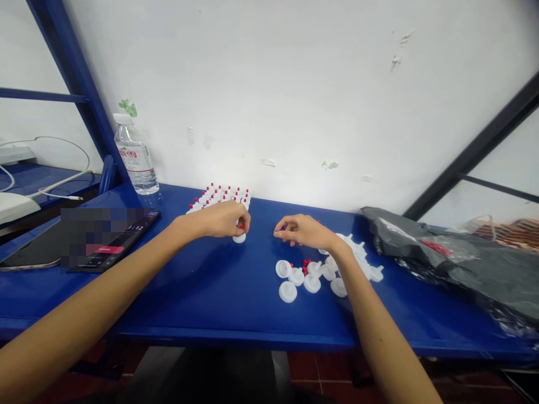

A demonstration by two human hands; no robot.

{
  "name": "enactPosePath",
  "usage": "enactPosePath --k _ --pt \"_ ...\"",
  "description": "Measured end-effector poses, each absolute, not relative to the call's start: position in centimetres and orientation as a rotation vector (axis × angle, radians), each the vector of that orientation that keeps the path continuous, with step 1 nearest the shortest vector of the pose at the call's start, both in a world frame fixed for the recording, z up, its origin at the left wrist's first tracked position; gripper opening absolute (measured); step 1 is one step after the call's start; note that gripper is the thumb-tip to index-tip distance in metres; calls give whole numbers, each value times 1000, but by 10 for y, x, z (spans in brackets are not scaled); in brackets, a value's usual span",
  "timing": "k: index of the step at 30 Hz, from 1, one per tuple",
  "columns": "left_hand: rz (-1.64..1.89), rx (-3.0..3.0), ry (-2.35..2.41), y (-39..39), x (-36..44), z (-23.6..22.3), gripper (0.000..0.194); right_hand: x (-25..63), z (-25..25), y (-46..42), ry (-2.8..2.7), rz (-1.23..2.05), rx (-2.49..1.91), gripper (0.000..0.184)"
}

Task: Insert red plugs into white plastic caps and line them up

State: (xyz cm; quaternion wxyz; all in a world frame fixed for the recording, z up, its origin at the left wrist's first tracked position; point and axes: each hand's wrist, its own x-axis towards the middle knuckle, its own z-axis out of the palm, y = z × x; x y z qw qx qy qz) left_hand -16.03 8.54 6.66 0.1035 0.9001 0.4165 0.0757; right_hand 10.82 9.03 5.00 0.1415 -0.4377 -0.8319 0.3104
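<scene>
My left hand [229, 219] is closed in a pinch on a white nozzle cap [239, 238] with a red tip, low over the blue table. Just behind it stand rows of similar white caps with red tips [219, 193], partly hidden by the hand. Apart from it, my right hand [298, 230] is closed, thumb against fingers, with a bit of a small red tip [283, 228] showing between them. Near my right wrist lie loose white caps [312, 283] without tips and a little pile of red tips [305, 266]; my forearm covers some of them.
A water bottle [137, 160] stands at the back left against the wall. A phone [113, 244] lies at the left. Dark plastic bags [455, 258] spread over the table's right side. Blue metal posts [71, 67] rise at the left.
</scene>
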Motion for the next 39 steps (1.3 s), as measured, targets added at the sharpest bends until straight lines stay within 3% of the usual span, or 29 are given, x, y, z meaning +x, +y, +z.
enactPosePath --k 9,12,20,29,34,39 --pt "-308 2338 1959 87 -205 87 31 108 49 90 -2412 870 -1261 24" --pt "-377 2213 2101 83 -209 98 35 109 50 90 -2404 864 -1278 22" --pt "-387 2095 2242 77 -204 110 22 109 55 87 -2362 789 -1312 24" --pt "-230 2265 2413 69 -196 112 22 132 67 90 -1857 -29 -1990 30" --pt "375 2515 2364 62 -158 93 32 154 69 92 -1805 -28 -2211 33" --pt "426 2870 1689 60 -116 43 33 162 80 84 -1909 223 -2281 38"
